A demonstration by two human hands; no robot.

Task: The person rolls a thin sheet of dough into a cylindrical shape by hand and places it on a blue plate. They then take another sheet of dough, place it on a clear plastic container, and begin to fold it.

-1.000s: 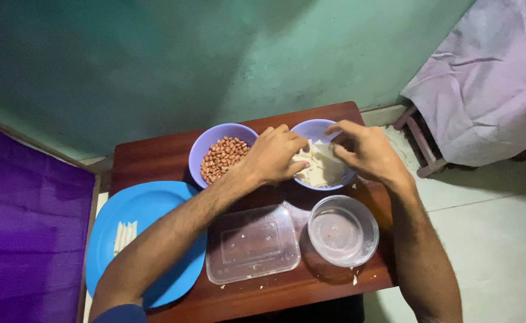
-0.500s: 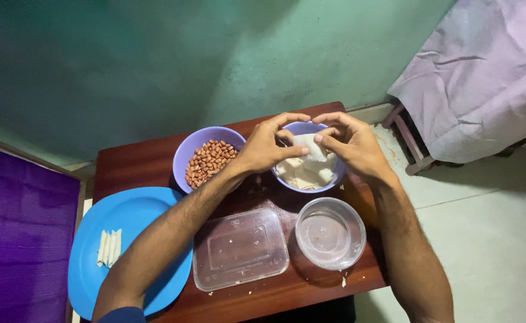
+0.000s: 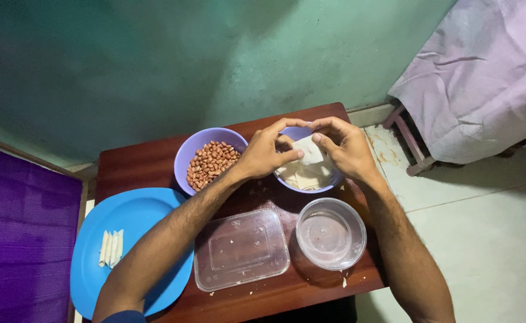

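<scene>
Both my hands hover over a purple bowl (image 3: 335, 177) of pale dough wrapper sheets at the back of a small wooden table (image 3: 137, 164). My left hand (image 3: 266, 152) and my right hand (image 3: 348, 146) pinch the same white wrapper sheet (image 3: 309, 151) by its edges, lifted just above the stack. A second purple bowl (image 3: 198, 145) to the left holds peanuts (image 3: 210, 164). A blue plate (image 3: 140, 218) at the left carries several rolled white wrappers (image 3: 111, 248).
A rectangular clear plastic container (image 3: 241, 249) and a round clear bowl (image 3: 330, 233) sit at the table's near edge. A green wall lies behind. A purple cloth (image 3: 17, 239) is on the left, and a cloth-covered piece of furniture (image 3: 484, 78) on the right stands on a tiled floor.
My hands rose from inside the wrapper bowl and drew one sheet up between the fingertips. The camera view shifted slightly.
</scene>
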